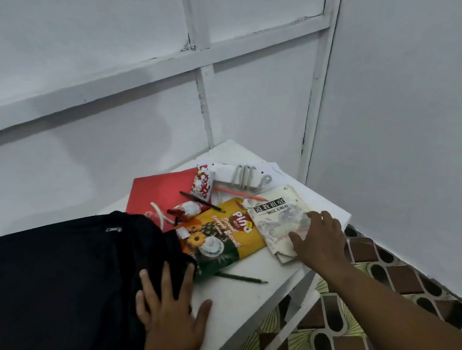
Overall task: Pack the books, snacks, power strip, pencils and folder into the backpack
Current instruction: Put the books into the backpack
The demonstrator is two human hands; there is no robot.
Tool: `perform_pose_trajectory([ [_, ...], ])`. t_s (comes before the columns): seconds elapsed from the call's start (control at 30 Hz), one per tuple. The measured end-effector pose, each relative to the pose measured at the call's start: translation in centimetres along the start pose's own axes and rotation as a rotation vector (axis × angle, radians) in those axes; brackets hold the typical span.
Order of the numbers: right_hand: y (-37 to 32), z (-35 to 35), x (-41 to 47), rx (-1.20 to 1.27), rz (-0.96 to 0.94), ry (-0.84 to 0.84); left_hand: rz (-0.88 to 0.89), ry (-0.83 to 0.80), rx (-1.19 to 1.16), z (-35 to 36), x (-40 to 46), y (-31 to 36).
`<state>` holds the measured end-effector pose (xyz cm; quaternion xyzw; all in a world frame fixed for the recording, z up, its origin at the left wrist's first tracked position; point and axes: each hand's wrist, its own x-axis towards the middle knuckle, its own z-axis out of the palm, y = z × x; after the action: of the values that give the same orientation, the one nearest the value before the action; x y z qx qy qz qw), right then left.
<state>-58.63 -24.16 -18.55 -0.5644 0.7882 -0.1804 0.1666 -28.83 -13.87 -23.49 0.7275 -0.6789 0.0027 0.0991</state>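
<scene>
Packing has barely begun, judging by how much lies out on the white counter (pixel 238 297). The black fabric backpack (pixel 63 280) lies on its side at the left of the counter, one zip pull showing on top; whether its mouth is open cannot be told from this angle, and nothing can be seen inside it.

The left hand (pixel 167 311) rests flat on the near end of the backpack, fingers straight and spread, thumb out over the counter, holding nothing. The right hand (pixel 317 237) lies on the worn, pale paperback book (pixel 277 215) with black printed characters at the right edge of the counter; its fingers are nearly straight on the cover and the thumb sits at the near corner, so I read this as a reach for the first item, with no lift yet.

Everything else looks unpacked. A large yellow and green biscuit packet (pixel 222 239) overlaps the backpack's edge. Behind it lie two small red and white snack wrappers (pixel 203 182), a flat red folder (pixel 162 191) and a white power strip with its cable coiled (pixel 241 175). Three pencils are loose: a dark one (pixel 201 201) across the folder, an orange one (pixel 240 194) beside the strip, another dark one (pixel 241 277) near the front.
</scene>
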Motion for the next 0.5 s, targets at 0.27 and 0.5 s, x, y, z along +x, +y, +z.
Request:
perform_pose_trajectory([
  [0.27,2.8,-1.4,2.8,0.023,-0.006,-0.141,-0.033,0.038,0.031,-0.4,-0.2,0.5],
  [0.5,3.8,-2.1,3.3,0.190,0.038,-0.273,-0.033,0.077,0.030,-0.8,-0.5,0.9],
])
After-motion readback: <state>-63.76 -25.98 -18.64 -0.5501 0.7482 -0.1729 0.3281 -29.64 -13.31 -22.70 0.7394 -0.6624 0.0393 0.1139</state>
